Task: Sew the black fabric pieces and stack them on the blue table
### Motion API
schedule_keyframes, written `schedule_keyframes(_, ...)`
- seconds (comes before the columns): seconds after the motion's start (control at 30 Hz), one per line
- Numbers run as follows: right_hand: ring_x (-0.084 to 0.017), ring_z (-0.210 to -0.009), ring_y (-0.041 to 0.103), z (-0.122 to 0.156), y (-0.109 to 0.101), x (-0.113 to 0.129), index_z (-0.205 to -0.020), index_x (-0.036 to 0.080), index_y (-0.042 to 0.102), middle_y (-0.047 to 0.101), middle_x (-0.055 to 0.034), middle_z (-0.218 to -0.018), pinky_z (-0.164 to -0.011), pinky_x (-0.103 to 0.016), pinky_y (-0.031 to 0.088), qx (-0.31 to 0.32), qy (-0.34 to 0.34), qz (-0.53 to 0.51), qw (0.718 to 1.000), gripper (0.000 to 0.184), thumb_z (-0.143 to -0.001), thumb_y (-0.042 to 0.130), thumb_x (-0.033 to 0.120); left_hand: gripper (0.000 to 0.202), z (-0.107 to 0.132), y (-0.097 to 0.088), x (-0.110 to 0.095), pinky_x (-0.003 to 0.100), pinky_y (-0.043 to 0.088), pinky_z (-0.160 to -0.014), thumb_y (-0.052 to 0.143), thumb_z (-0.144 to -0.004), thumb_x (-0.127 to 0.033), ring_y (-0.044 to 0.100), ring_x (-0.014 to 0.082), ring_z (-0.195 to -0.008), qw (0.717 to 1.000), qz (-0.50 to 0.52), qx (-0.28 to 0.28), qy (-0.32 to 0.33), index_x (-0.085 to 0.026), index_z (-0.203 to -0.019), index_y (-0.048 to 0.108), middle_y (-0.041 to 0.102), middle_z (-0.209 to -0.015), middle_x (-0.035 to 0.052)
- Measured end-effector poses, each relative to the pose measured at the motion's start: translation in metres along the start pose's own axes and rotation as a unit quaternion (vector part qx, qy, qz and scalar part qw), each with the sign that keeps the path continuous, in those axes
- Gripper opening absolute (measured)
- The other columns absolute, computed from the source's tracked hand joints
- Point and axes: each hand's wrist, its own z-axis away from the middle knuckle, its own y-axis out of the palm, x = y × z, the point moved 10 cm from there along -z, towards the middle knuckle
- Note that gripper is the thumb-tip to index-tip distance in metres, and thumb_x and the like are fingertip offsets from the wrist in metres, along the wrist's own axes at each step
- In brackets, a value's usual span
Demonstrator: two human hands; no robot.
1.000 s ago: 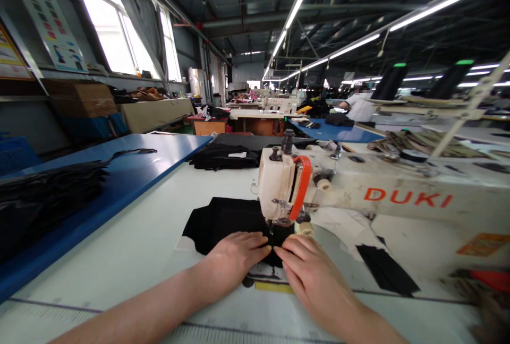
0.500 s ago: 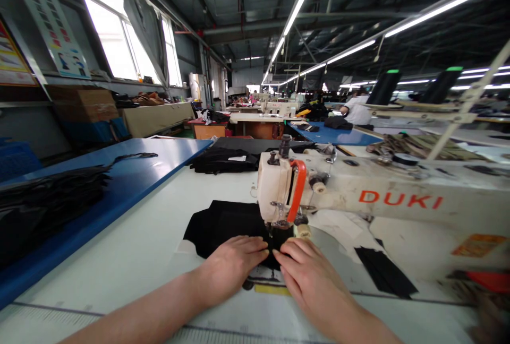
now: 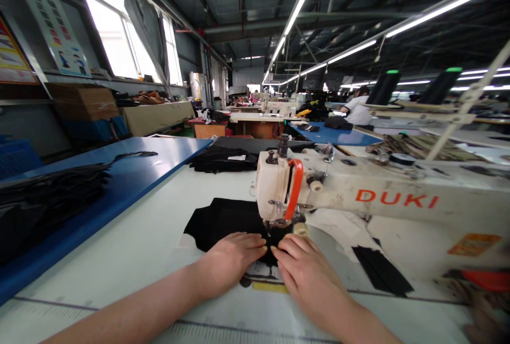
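A black fabric piece [image 3: 223, 222] lies flat on the pale table, its right part under the head of a white sewing machine [image 3: 274, 187]. My left hand [image 3: 233, 256] is on the fabric's near edge, fingers pressed together and closed on the cloth left of the needle. My right hand [image 3: 305, 275] holds the same edge from the right, its fingertips close to those of my left hand. Both sets of fingertips are just in front of the needle area. The cloth under my fingers is partly hidden.
At the left, a blue table [image 3: 159, 171] bears a pile of black pieces [image 3: 48, 200]. A black stack [image 3: 223, 159] lies behind the machine. Black strips [image 3: 382, 269] rest under the machine arm. Thread cones [image 3: 384, 88] stand at the right; a person [image 3: 358, 110] sits farther back.
The near edge of the fabric has shifted slightly away from me toward the needle, with both hands staying on it. The view has moved very slightly.
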Motion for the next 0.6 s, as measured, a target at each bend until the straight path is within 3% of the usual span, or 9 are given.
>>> schedule_keyframes(0.6, -0.024, -0.102, 0.049, -0.0018, -0.0021, -0.0017, -0.112, 0.017, 0.06, 0.059, -0.0092, -0.101, -0.092, -0.044, 0.039, -0.026, 0.0, 0.046, 0.999, 0.029, -0.088, 0.044, 0.013, 0.033, -0.0067, 0.0051, 0.01, 0.037, 0.041, -0.102, 0.045, -0.092, -0.013, 0.05, 0.0208, -0.12, 1.0, -0.017, 0.013, -0.005, -0.017, -0.124, 0.054, 0.057, -0.127, 0.0088)
